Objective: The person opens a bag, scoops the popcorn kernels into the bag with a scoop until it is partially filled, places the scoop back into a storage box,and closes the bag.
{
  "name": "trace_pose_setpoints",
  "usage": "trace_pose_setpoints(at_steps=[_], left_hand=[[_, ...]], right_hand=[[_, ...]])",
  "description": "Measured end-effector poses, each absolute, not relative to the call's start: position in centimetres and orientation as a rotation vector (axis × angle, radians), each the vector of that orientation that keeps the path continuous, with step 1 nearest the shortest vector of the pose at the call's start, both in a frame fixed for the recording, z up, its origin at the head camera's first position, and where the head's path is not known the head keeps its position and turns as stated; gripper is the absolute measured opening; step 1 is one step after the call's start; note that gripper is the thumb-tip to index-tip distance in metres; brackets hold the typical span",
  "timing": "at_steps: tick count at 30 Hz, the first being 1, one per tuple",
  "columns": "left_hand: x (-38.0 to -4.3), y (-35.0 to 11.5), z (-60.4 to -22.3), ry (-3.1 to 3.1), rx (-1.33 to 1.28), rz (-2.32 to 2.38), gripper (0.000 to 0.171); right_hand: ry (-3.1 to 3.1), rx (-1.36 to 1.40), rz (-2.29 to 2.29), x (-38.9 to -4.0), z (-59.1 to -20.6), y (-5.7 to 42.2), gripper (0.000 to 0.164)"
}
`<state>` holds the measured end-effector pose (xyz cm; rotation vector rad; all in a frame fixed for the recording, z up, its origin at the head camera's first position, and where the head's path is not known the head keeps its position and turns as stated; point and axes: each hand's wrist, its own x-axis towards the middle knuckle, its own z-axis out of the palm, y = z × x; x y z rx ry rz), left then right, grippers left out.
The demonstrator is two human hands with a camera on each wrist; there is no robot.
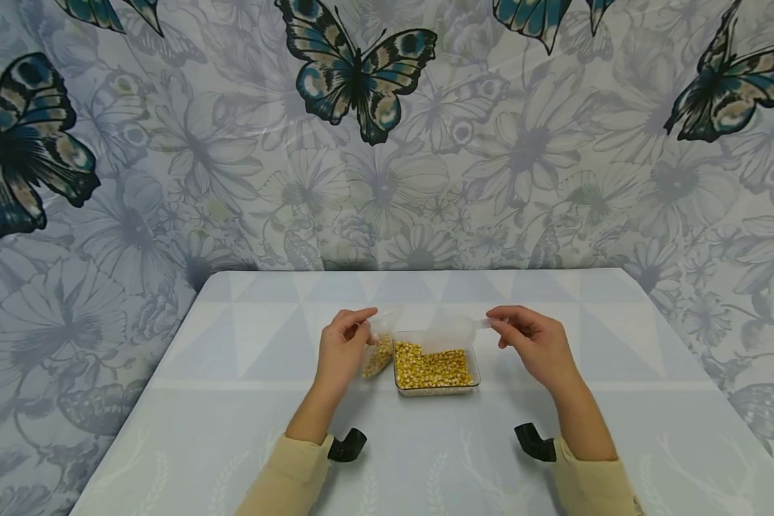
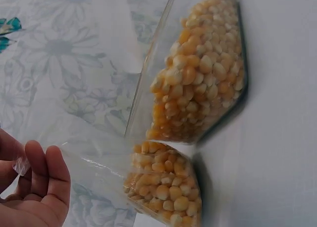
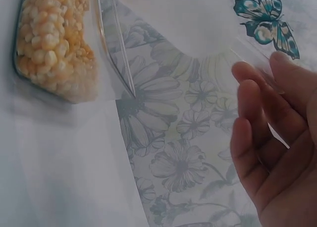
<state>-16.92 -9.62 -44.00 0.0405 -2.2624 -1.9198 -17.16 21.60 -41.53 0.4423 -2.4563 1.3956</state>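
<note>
My left hand (image 1: 344,347) pinches the top of a clear plastic bag (image 1: 378,356) with corn kernels in its bottom. In the left wrist view the gathered bag film sits between thumb and fingers, and the kernels (image 2: 163,182) hang low beside the container. A rectangular clear glass container (image 1: 436,390) full of yellow corn kernels (image 1: 433,368) stands to the bag's right. My right hand (image 1: 537,342) pinches the thin handle of a translucent white scoop (image 1: 451,332) between thumb and forefinger. The scoop's rounded head (image 3: 198,24) overlaps the container's far side in the head view.
The container stands on a white table (image 1: 264,408) with a pale triangle pattern. Behind it hangs a floral wall covering (image 1: 387,186) with large butterflies. A black wrist mount (image 1: 347,446) shows by the left sleeve and another black mount (image 1: 534,441) by the right.
</note>
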Motion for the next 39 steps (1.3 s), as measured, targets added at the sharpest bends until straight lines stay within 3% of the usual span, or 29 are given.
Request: trace_pose_setpoints(at_steps=[17, 39], left_hand=[[-17.2, -9.9, -44.1, -2.257, 0.025, -1.92, 0.032], [-16.9, -9.5, -43.8, -2.293, 0.066, -1.931, 0.038]], right_hand=[[-2.683, 0.485, 1.353, -17.7, -42.2, 23.9, 0.022], [-2.733, 0.486, 1.15, -17.7, -42.1, 24.5, 0.016]])
